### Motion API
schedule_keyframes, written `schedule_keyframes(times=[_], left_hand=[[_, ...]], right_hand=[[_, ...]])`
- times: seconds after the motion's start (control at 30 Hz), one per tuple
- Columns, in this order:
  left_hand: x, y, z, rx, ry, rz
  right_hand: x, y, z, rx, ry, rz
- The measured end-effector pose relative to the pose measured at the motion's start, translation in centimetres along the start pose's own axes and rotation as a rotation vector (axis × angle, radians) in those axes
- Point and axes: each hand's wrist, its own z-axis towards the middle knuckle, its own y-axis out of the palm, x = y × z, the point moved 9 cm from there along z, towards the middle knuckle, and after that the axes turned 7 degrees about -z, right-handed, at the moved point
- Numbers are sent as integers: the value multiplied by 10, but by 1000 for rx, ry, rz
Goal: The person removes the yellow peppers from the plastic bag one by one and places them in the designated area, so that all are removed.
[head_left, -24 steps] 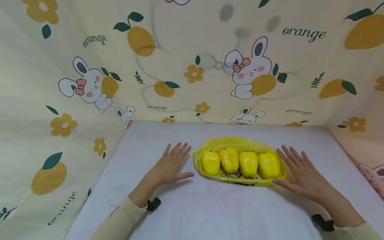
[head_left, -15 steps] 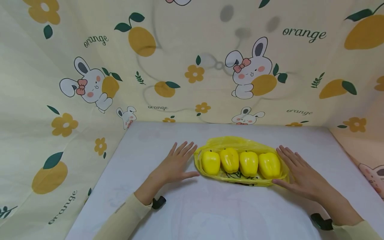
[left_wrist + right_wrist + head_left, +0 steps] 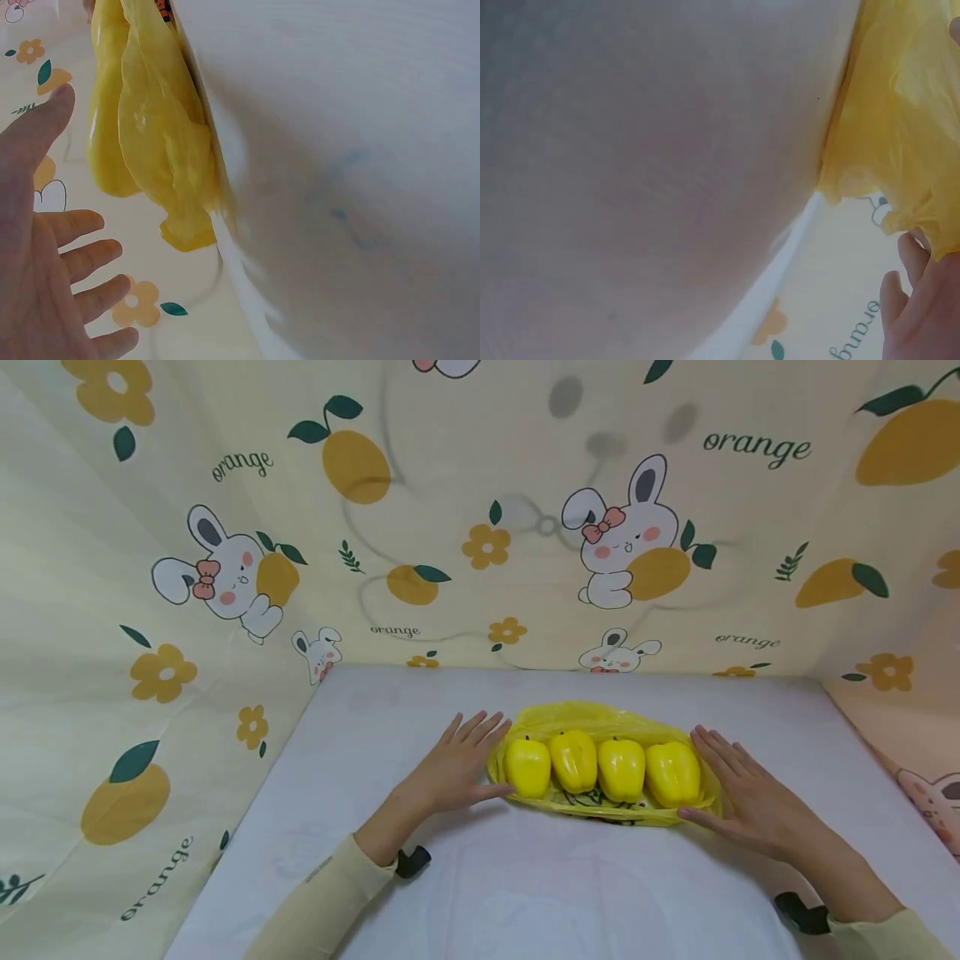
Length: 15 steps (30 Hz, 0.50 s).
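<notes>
Cream-coloured fabric backdrop printed with rabbits, oranges and flowers (image 3: 480, 452) encloses a white flat tabletop (image 3: 540, 893) at the back and both sides. Four glossy yellow bell peppers (image 3: 621, 770) sit in a side-by-side row within a thin yellow plastic bag (image 3: 577, 717), which lies spread open on the tabletop. Left hand (image 3: 459, 775): fingers straight, spread and grasping nothing, positioned at the bag's left end beside the leftmost pepper. Right hand (image 3: 761, 806): fingers extended and free of any grip, thumb apart, positioned at the bag's right end; contact of either hand with the plastic cannot be confirmed
</notes>
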Motion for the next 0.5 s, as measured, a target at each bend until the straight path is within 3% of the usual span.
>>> schedule_keyframes(times=[0.5], left_hand=[[20, 3, 13, 19, 91, -10]], right_hand=[[-1, 1, 1, -29, 19, 25]])
